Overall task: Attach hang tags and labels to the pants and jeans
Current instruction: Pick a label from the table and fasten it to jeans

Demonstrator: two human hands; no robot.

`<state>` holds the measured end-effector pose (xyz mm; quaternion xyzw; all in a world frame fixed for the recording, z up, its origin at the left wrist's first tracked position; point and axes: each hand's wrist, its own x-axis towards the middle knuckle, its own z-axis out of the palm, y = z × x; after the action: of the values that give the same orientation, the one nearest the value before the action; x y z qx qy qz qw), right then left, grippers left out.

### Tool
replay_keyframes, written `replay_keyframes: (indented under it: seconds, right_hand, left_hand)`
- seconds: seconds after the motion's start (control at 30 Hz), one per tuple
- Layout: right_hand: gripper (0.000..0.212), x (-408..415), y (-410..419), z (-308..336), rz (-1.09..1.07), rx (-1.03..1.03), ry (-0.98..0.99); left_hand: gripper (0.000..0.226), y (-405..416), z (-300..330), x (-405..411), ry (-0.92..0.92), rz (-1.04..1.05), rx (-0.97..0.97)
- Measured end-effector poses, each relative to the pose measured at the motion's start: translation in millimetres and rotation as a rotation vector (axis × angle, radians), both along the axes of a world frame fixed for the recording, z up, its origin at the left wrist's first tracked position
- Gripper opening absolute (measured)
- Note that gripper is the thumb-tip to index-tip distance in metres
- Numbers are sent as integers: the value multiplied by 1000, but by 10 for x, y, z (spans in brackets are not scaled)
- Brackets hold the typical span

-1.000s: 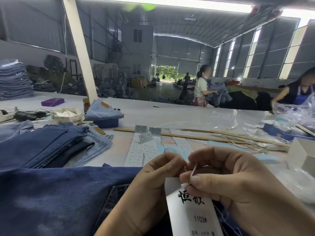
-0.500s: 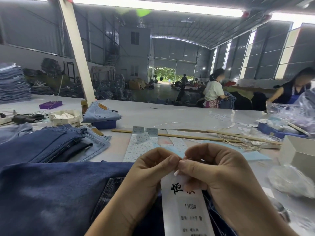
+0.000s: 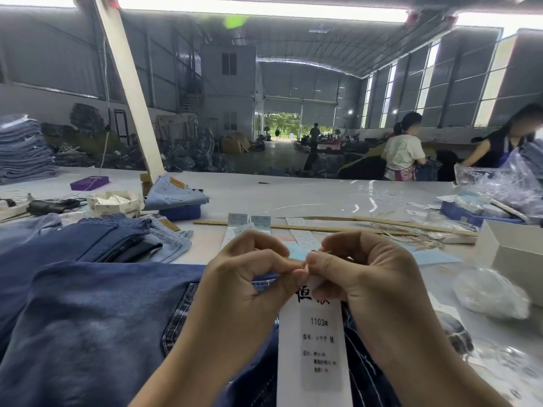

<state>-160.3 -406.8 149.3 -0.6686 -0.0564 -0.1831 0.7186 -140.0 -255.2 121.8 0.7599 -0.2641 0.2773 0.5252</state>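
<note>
Head cam has both hands meeting at the top edge of a long white hang tag (image 3: 316, 345): left hand (image 3: 249, 283) and right hand (image 3: 364, 277) each pinch it, fingertips touching. It hangs over dark blue jeans (image 3: 88, 327) spread on the surface (image 3: 293, 198). Containers: a small white carton (image 3: 116, 204) back left holds folded paper tags, a blue tray (image 3: 473, 215) on the right is piled with clear plastic, and a white box (image 3: 514, 254) whose inside I can't see.

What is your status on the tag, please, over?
Both hands, left and right, pinch the top of the tag. Tag hangs over the jeans; not visibly fastened. Nothing in the way.
</note>
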Motion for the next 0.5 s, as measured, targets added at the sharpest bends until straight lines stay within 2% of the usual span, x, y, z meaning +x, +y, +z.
replay_keyframes:
  seconds: [0.1,0.23,0.4,0.5]
  right_hand:
    - [18,-29,22,-7,-54,-3,1]
    - [16,-57,29,-17,-65,-33,-16]
    - [14,-77,3,-16,-11,-120,-39]
    - [12,-84,6,-13,-25,-321,-108]
  left_hand:
    - [28,-18,-10,-50,-105,115,106]
    - [14,-79,14,-93,-188,252,160]
    - [15,-54,65,-72,-142,214,104]
    - [12,-15,104,-36,-79,180,103]
